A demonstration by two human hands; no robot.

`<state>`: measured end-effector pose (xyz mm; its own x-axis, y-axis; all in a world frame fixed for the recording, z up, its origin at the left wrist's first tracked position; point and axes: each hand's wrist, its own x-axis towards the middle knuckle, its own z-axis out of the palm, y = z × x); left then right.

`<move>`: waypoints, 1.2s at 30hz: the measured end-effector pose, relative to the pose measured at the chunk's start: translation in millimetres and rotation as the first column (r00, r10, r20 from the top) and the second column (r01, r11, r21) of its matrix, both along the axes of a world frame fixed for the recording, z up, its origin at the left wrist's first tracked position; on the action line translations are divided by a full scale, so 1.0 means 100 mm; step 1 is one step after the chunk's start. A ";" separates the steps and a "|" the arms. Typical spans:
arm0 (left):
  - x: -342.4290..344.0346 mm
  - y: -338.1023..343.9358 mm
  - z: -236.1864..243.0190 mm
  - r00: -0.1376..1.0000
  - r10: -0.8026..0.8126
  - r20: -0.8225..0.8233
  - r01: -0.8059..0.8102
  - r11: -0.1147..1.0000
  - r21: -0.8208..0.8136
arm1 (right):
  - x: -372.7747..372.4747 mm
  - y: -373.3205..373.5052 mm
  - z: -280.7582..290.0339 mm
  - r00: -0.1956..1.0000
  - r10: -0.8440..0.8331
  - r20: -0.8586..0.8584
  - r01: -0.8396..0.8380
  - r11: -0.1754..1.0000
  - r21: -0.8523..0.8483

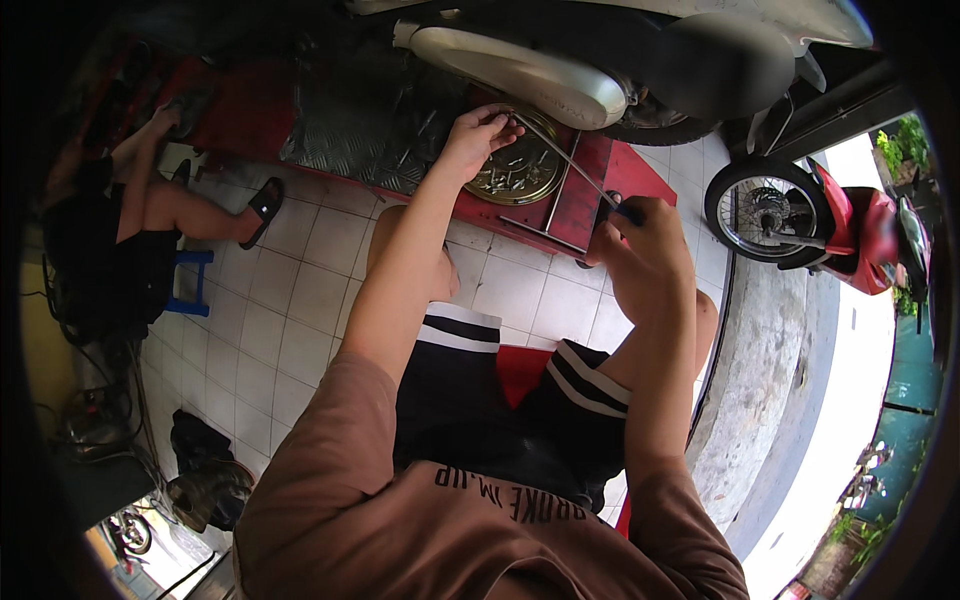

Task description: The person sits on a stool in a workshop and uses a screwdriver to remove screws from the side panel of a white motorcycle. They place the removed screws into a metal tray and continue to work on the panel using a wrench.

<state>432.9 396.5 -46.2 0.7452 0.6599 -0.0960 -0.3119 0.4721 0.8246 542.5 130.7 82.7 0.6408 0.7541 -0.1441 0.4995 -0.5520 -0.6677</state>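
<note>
Screwdriver [562, 150] in right hand [657, 232], handle [628, 212] mostly hidden; left hand [484, 138] at tip, grip unclear.

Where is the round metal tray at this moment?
The round tray sits upper centre in the head view, on the red platform, mostly right of the left hand.

a motorbike workshop: scooter [520, 75] over a red platform [628, 180], tray [512, 201] of metal parts [518, 170], long-shafted tool [573, 160]

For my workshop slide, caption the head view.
Right hand grips a slender tool while left hand holds its far end, near a round metal dish.
</note>
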 end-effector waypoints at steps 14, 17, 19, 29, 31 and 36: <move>0.08 -0.06 0.07 1.000 0.021 -0.019 -0.018 0.989 0.145 | 0.00 0.04 -0.05 0.986 0.002 0.167 0.002 1.000 -0.024; 0.08 -0.05 0.06 1.000 0.023 -0.016 -0.020 0.986 0.163 | 0.09 0.06 -0.09 0.982 0.052 0.182 -0.051 0.999 -0.007; 0.08 -0.04 0.06 0.999 0.031 -0.030 -0.026 0.986 0.164 | 0.14 0.05 -0.12 0.978 0.079 0.192 -0.079 0.997 -0.009; 0.07 -0.04 0.03 0.985 0.126 -0.114 -0.091 0.958 0.272 | 0.13 0.05 -0.08 0.978 0.095 0.184 -0.087 0.995 -0.053; 0.09 -0.05 0.00 0.978 0.175 -0.110 -0.127 0.929 0.347 | 0.13 0.05 -0.09 0.979 0.094 0.183 -0.086 0.995 -0.049; 0.12 0.01 -0.08 0.955 0.255 -0.152 -0.119 0.798 0.591 | 0.13 0.04 -0.10 0.984 0.079 0.159 -0.074 0.997 -0.037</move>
